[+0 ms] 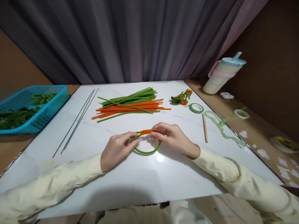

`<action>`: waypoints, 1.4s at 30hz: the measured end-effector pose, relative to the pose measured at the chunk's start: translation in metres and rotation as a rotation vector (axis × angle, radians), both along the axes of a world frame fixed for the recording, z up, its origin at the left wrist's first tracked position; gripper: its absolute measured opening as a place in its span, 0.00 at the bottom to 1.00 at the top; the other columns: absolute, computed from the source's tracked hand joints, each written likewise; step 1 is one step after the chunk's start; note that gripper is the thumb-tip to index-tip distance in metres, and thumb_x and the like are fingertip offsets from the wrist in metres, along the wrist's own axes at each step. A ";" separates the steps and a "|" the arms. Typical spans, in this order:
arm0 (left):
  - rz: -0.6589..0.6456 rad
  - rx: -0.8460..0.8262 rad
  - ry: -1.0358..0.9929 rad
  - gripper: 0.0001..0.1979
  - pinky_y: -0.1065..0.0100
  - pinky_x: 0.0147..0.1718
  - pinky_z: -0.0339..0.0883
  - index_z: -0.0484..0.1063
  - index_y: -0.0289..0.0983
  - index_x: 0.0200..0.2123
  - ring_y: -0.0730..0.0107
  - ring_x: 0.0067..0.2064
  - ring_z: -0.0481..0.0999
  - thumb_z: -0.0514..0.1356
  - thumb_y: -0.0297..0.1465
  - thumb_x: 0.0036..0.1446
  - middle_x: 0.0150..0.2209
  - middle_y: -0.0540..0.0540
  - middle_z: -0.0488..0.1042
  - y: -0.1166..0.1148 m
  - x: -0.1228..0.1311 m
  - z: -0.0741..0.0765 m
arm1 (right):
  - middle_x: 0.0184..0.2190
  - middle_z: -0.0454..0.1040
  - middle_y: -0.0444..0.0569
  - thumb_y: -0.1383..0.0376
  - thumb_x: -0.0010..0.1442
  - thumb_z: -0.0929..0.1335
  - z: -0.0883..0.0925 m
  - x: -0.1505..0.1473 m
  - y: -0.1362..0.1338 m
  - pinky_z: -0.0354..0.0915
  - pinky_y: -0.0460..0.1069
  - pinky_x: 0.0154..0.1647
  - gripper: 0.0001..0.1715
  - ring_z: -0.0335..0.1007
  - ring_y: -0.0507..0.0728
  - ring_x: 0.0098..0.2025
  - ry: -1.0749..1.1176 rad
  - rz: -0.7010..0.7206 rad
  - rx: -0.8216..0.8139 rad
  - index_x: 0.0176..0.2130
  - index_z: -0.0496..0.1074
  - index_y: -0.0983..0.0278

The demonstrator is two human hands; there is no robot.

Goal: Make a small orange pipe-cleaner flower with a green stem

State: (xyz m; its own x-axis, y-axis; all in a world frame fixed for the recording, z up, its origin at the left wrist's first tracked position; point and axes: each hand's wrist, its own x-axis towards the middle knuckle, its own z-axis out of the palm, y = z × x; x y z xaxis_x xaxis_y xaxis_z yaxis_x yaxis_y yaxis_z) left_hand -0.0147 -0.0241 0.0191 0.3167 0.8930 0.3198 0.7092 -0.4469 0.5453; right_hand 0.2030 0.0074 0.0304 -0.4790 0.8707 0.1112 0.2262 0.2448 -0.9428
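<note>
Between my hands, just above the white tabletop, a green pipe cleaner [147,152] bends down in a loop. An orange pipe cleaner [145,132] is coiled tightly around its upper part. My left hand [120,146] pinches the green pipe cleaner at the left of the coil, thumb and forefinger together. At the coil's right end, my right hand [171,137] pinches the orange pipe cleaner. A bit of orange also shows under the right fingers, partly hidden. Beyond my hands lie a bundle of green pipe cleaners [130,99] and a bundle of orange pipe cleaners [130,107].
A blue basket [49,109] with green leafy pieces stands left, near thin wires [78,119]. Right lie small orange-green pieces [183,97], a green tape roll [202,109], a wooden stick [205,128] and loose green tape [219,124]. A tumbler [218,79] stands far right.
</note>
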 end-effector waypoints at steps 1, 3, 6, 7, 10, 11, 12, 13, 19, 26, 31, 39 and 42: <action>0.000 -0.008 -0.036 0.10 0.74 0.24 0.62 0.72 0.37 0.37 0.76 0.22 0.69 0.57 0.36 0.57 0.27 0.50 0.76 0.000 0.000 -0.001 | 0.29 0.76 0.47 0.61 0.57 0.66 0.001 0.000 -0.001 0.68 0.46 0.33 0.09 0.73 0.52 0.31 0.002 0.008 -0.005 0.36 0.68 0.65; -0.013 0.010 -0.076 0.09 0.74 0.26 0.65 0.73 0.38 0.37 0.74 0.25 0.72 0.56 0.34 0.58 0.31 0.48 0.77 0.000 0.000 -0.002 | 0.29 0.75 0.47 0.61 0.57 0.66 0.002 -0.001 -0.002 0.68 0.46 0.32 0.10 0.73 0.52 0.31 0.010 0.030 -0.018 0.36 0.68 0.65; -0.047 0.044 -0.086 0.08 0.73 0.31 0.67 0.73 0.38 0.36 0.71 0.30 0.75 0.55 0.32 0.58 0.34 0.47 0.77 0.000 -0.001 -0.002 | 0.29 0.75 0.48 0.61 0.57 0.65 0.003 0.000 -0.003 0.67 0.46 0.33 0.10 0.72 0.51 0.31 0.032 0.067 -0.051 0.36 0.68 0.66; -0.060 0.049 -0.086 0.08 0.73 0.32 0.67 0.73 0.38 0.37 0.71 0.31 0.75 0.55 0.32 0.59 0.34 0.47 0.77 0.000 -0.002 -0.003 | 0.29 0.75 0.48 0.61 0.58 0.65 0.003 0.001 -0.003 0.67 0.46 0.33 0.10 0.71 0.51 0.31 0.041 0.080 -0.066 0.36 0.68 0.66; -0.091 0.060 -0.086 0.08 0.73 0.32 0.68 0.73 0.38 0.37 0.72 0.31 0.75 0.54 0.31 0.59 0.32 0.47 0.77 0.001 -0.003 -0.004 | 0.29 0.75 0.49 0.61 0.58 0.66 0.003 0.001 -0.001 0.66 0.47 0.33 0.10 0.71 0.51 0.31 0.082 0.126 -0.142 0.36 0.68 0.67; -0.101 0.065 -0.087 0.08 0.73 0.32 0.68 0.73 0.38 0.37 0.72 0.30 0.74 0.54 0.30 0.59 0.32 0.47 0.77 0.001 -0.003 -0.005 | 0.29 0.75 0.49 0.61 0.58 0.66 0.003 0.001 -0.001 0.66 0.47 0.32 0.10 0.71 0.51 0.31 0.099 0.144 -0.179 0.35 0.67 0.67; -0.113 0.070 -0.090 0.08 0.73 0.32 0.68 0.73 0.38 0.37 0.72 0.30 0.74 0.54 0.30 0.59 0.32 0.47 0.76 0.002 -0.003 -0.005 | 0.29 0.76 0.50 0.61 0.57 0.66 0.004 0.001 0.000 0.66 0.47 0.32 0.11 0.71 0.51 0.31 0.116 0.161 -0.217 0.35 0.67 0.67; -0.127 0.073 -0.093 0.08 0.73 0.32 0.68 0.72 0.38 0.38 0.72 0.30 0.74 0.53 0.30 0.60 0.32 0.47 0.76 0.002 -0.003 -0.006 | 0.29 0.76 0.50 0.60 0.57 0.66 0.004 0.001 0.000 0.66 0.47 0.31 0.11 0.71 0.51 0.31 0.132 0.176 -0.252 0.35 0.67 0.67; -0.197 0.097 -0.101 0.09 0.72 0.34 0.68 0.72 0.37 0.39 0.71 0.33 0.75 0.53 0.28 0.60 0.34 0.46 0.76 0.001 -0.003 -0.008 | 0.28 0.76 0.50 0.61 0.56 0.68 0.004 0.001 0.001 0.65 0.46 0.30 0.11 0.69 0.50 0.28 0.162 0.229 -0.326 0.34 0.67 0.68; -0.052 -0.063 -0.150 0.08 0.74 0.27 0.67 0.73 0.36 0.34 0.74 0.25 0.72 0.55 0.32 0.58 0.28 0.47 0.76 0.003 -0.005 -0.001 | 0.27 0.75 0.49 0.59 0.55 0.68 0.006 0.005 0.004 0.65 0.46 0.30 0.13 0.67 0.49 0.25 0.145 0.189 -0.284 0.34 0.67 0.67; -0.077 -0.222 -0.229 0.09 0.76 0.20 0.64 0.71 0.35 0.35 0.78 0.18 0.66 0.55 0.34 0.58 0.22 0.50 0.72 0.004 -0.004 -0.001 | 0.28 0.76 0.49 0.59 0.55 0.68 0.007 0.007 0.006 0.65 0.46 0.30 0.14 0.69 0.49 0.26 0.142 0.172 -0.280 0.34 0.66 0.67; -0.175 -0.021 -0.089 0.08 0.74 0.25 0.64 0.74 0.36 0.36 0.77 0.22 0.70 0.55 0.30 0.58 0.30 0.47 0.76 0.003 -0.005 0.000 | 0.28 0.75 0.49 0.60 0.56 0.67 0.003 0.005 0.004 0.65 0.46 0.30 0.11 0.69 0.50 0.27 0.105 0.218 -0.271 0.35 0.67 0.67; -0.186 0.142 0.021 0.07 0.73 0.23 0.61 0.74 0.36 0.27 0.76 0.21 0.68 0.57 0.30 0.55 0.24 0.49 0.75 0.000 -0.009 0.024 | 0.29 0.75 0.48 0.62 0.57 0.66 0.006 0.006 0.005 0.65 0.44 0.29 0.10 0.70 0.50 0.29 0.029 0.215 -0.185 0.34 0.68 0.67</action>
State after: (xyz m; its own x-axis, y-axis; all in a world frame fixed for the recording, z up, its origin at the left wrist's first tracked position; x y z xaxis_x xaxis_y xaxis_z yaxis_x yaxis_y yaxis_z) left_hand -0.0237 -0.0238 0.0433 0.4791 0.7653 0.4298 0.6180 -0.6419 0.4540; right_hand 0.2091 0.0121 0.0365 -0.6538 0.7563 -0.0238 0.1602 0.1076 -0.9812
